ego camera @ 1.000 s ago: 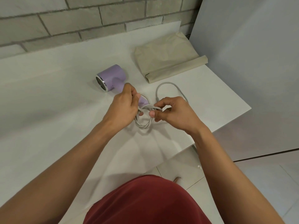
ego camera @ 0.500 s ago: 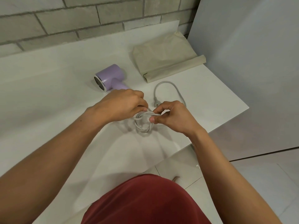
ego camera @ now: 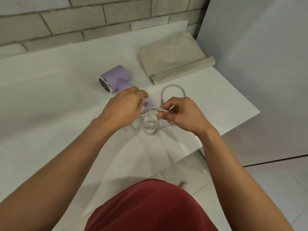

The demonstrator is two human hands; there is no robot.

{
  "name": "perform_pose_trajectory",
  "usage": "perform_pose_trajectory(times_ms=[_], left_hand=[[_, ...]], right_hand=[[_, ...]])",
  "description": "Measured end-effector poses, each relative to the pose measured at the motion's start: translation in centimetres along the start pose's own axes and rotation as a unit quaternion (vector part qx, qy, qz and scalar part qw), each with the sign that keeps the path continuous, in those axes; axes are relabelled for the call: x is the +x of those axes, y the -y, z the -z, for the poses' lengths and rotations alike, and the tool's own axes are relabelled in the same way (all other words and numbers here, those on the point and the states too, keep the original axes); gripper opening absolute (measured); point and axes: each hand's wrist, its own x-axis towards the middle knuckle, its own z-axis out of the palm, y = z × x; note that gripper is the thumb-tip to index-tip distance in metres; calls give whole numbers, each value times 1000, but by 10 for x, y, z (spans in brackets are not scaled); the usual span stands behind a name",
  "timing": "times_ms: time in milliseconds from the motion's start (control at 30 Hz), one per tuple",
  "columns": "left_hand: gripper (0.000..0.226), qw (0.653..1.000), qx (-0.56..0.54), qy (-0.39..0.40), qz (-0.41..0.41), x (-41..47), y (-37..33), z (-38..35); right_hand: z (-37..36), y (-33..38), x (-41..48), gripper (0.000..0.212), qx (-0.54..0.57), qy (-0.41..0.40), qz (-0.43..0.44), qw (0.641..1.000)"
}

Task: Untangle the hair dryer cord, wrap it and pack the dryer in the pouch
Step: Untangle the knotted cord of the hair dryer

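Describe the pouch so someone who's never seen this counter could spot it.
Start at the grey brick wall behind the white countertop. At its far right corner lies the flat beige fabric pouch. It alone is soft cloth; the lilac plastic hair dryer sits left of it.

- Bare white table (ego camera: 50, 100) stretches left of the hair dryer (ego camera: 116, 77) and in front of both hands.
- A strip of bare table separates the dryer from the pouch (ego camera: 171, 59).
- The cord (ego camera: 150, 109), coiled between the left hand (ego camera: 123, 109) and right hand (ego camera: 185, 115), crowds the middle, with 1 loop near the pouch.
- A brick wall (ego camera: 83, 19) closes the far edge.
- A grey panel (ego camera: 258, 64) stands just right of the pouch.
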Motion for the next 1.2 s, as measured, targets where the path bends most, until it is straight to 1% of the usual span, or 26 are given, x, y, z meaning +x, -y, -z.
perform_pose_trajectory(times_ms=[67,100,167,233,300,367,467,533,567,633,700,733,800,833,867,933,1067,1100,1200], left_hand=[[40,993,20,63,-93,2,1,5],[44,987,33,93,-124,4,2,6],[50,982,42,133,-126,7,3,9],[47,984,51,131,-111,9,3,9],[45,988,68,110,-90,8,-1,8],[48,994,70,56,-56,5,-6,5],[29,999,21,-37,29,0,-9,4],[23,994,-27,-89,62,-2,-11,4],[22,991,-47,-105,66,-3,-10,3],[22,992,-35,-101,70,-3,-8,3],[26,997,3,-72,39,0,-2,3],[31,999,10,-50,-1,2,0,5],[38,994,21,1,-105,4,3,7],[38,989,34,27,-141,6,4,7],[35,986,52,47,-153,6,3,8],[31,986,79,51,-139,8,2,10],[55,992,99,9,-79,6,0,3],[54,994,94,-6,-55,6,0,1],[33,997,48,-54,39,4,3,3]], right_hand=[[2,-2,0,12,-9,9,-3,1000],[4,-3,-1,12,-9,13,-4,1000],[4,-4,-2,13,-9,20,-3,1000],[3,-4,-3,11,-3,17,-4,1000],[3,-4,-5,12,16,8,-7,1000],[5,-4,-6,17,50,0,-6,999],[9,-1,-6,17,64,-12,13,998],[9,0,-6,12,59,-16,24,998],[8,0,-6,10,59,-20,28,998],[7,-1,-5,8,49,-28,39,998],[5,-2,-3,9,21,-27,45,998],[4,-3,-3,10,8,-24,49,998],[2,-5,-1,11,-8,-17,58,998],[1,-5,-1,11,-12,-15,61,998],[1,-5,-1,11,-14,-14,62,998],[3,-5,0,10,-17,-16,61,998],[6,-7,1,10,4,-26,46,999],[6,-8,2,10,5,-28,47,998],[7,-8,1,12,1,-30,56,998]])
